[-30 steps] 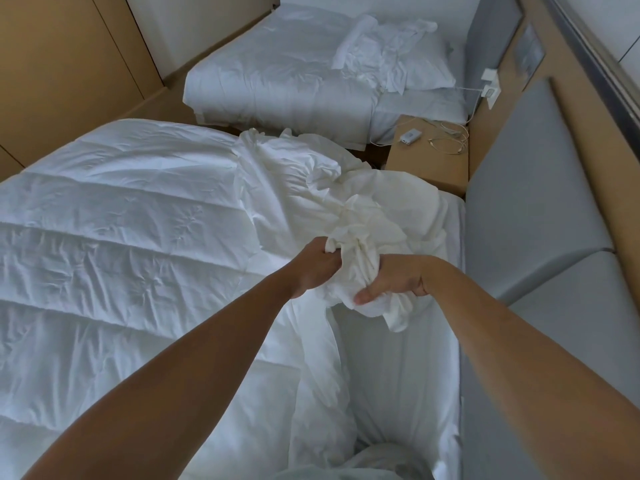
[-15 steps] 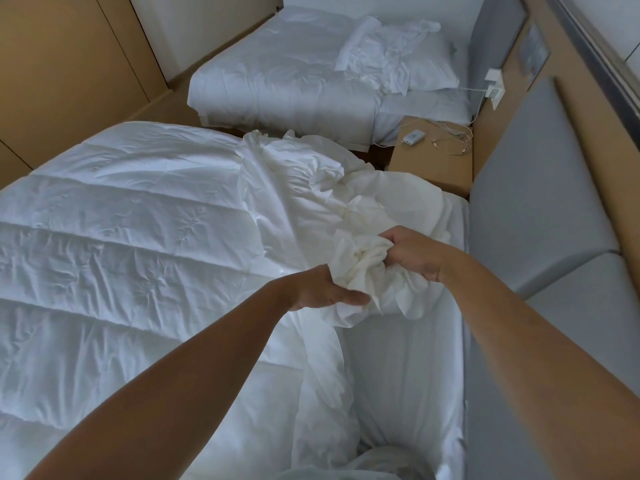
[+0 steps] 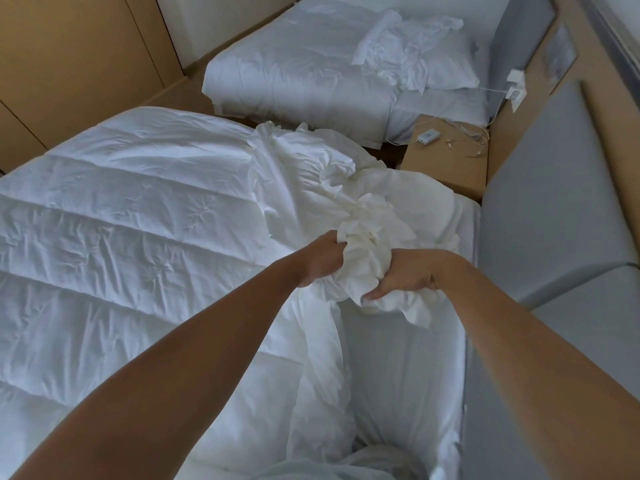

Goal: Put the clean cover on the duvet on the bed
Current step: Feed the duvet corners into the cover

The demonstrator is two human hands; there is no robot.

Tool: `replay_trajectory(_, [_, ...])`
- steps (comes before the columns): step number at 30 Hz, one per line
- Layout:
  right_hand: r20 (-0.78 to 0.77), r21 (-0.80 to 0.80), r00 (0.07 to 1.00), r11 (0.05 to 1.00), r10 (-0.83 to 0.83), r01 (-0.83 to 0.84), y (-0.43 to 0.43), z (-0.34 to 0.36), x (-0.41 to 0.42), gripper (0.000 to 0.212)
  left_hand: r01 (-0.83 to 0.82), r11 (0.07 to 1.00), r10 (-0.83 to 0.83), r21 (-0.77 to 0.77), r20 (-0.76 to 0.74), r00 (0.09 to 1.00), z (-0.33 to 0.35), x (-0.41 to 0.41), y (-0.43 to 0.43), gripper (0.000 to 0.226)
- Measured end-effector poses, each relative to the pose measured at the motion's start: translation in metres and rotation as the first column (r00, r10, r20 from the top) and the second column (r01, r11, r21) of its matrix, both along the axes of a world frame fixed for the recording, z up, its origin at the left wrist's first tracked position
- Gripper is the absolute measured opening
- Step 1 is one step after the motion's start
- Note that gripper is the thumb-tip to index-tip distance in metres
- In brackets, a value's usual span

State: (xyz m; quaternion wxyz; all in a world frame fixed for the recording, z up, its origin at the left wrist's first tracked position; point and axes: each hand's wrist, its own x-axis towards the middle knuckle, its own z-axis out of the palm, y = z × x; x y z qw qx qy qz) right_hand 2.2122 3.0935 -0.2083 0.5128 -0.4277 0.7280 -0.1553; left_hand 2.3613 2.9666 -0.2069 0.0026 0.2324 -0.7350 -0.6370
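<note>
Both hands (image 3: pixel 322 261) (image 3: pixel 405 275) gripping bunched cover (image 3: pixel 367 251), over duvet (image 3: pixel 121 220)

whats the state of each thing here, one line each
duvet, spread flat on the near bed, quilting bare
cover, bunched up over one end of the duvet
left hand, gripping the bunched cover
right hand, gripping the bunched cover
far bed, crumpled cloth on its pillow

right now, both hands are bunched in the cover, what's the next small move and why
Probably draw one more handful of the cover into the bunch, feeling for a far corner. Both the left hand and right hand grip gathered cloth, much of it lies loose ahead, and the quilted duvet beside it is bare.
</note>
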Motion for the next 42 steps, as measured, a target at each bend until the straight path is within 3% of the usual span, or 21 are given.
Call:
replay_trajectory(3, [0.085,-0.145,0.994,0.987,-0.062,0.074,0.004,0.002,-0.009,0.048,0.004,0.993,-0.003,0.114,-0.01,1.0,0.0,0.002,-0.007,0.019])
replay_trajectory(5, [0.118,-0.241,0.984,0.958,-0.133,0.158,0.007,0.006,-0.018,0.035,0.043,0.986,-0.045,0.163,0.012,0.999,0.0,0.005,-0.011,0.041])
replay_trajectory(8, [0.086,-0.319,0.976,0.922,-0.202,0.219,0.006,0.01,-0.023,0.017,0.175,0.974,-0.18,0.142,0.026,0.983,0.0,0.006,-0.011,0.048])
replay_trajectory(10, [0.063,-0.349,0.968,0.903,-0.244,0.25,0.003,0.012,-0.02,0.023,0.243,0.962,-0.252,0.12,0.057,0.966,0.0,0.004,-0.01,0.055])
replay_trajectory(13, [-0.029,-0.392,0.958,0.884,-0.287,0.253,-0.001,0.011,-0.02,0.028,0.289,0.948,-0.295,0.13,0.026,0.955,0.004,0.002,-0.007,0.044])
replay_trajectory(15, [-0.067,-0.398,0.948,0.88,-0.311,0.26,-0.003,0.01,-0.023,0.017,0.24,0.963,-0.243,0.119,0.006,0.97,0.008,0.002,-0.008,0.041])
replay_trajectory(19, [-0.02,-0.347,0.96,0.903,-0.28,0.256,-0.001,0.01,-0.02,0.02,0.184,0.982,-0.183,0.037,-0.032,0.983,0.01,-0.002,-0.016,0.028])
replay_trajectory(24, [0.187,-0.229,0.953,0.933,-0.239,0.279,0.002,0.008,-0.017,0.018,0.101,0.987,-0.093,0.122,-0.065,0.994,0.013,-0.003,-0.017,0.025])
replay_trajectory(26, [0.234,-0.142,0.948,0.957,-0.216,0.253,0.006,0.008,-0.02,0.03,0.082,0.985,-0.076,0.154,-0.044,0.996,0.009,-0.002,-0.019,0.026])
replay_trajectory(28, [0.128,-0.113,0.978,0.977,-0.163,0.178,0.009,0.007,-0.02,0.043,0.058,0.985,-0.053,0.16,-0.035,0.998,0.005,-0.003,-0.019,0.023])
replay_trajectory(30, [-0.072,-0.155,0.987,0.979,-0.145,0.133,0.007,0.004,-0.018,0.033,0.043,0.986,-0.036,0.162,-0.048,0.998,0.002,-0.004,-0.017,0.021])
replay_trajectory(32, [-0.174,-0.241,0.966,0.959,-0.192,0.148,0.005,0.001,-0.018,0.017,0.058,0.982,-0.045,0.181,-0.077,0.996,0.001,-0.004,-0.015,0.016])
replay_trajectory(33, [-0.182,-0.287,0.959,0.944,-0.218,0.161,0.006,0.001,-0.019,0.012,0.098,0.978,-0.082,0.186,-0.093,0.992,0.003,-0.004,-0.013,0.016])
replay_trajectory(37, [-0.183,-0.439,0.923,0.869,-0.337,0.23,0.01,0.013,-0.027,0.031,0.218,0.967,-0.206,0.132,-0.098,0.974,0.005,-0.011,0.0,0.042])
replay_trajectory(42, [-0.218,-0.52,0.876,0.81,-0.431,0.269,0.007,0.028,-0.035,0.022,0.003,0.995,-0.021,-0.097,-0.185,0.983,0.008,-0.032,0.019,0.041])
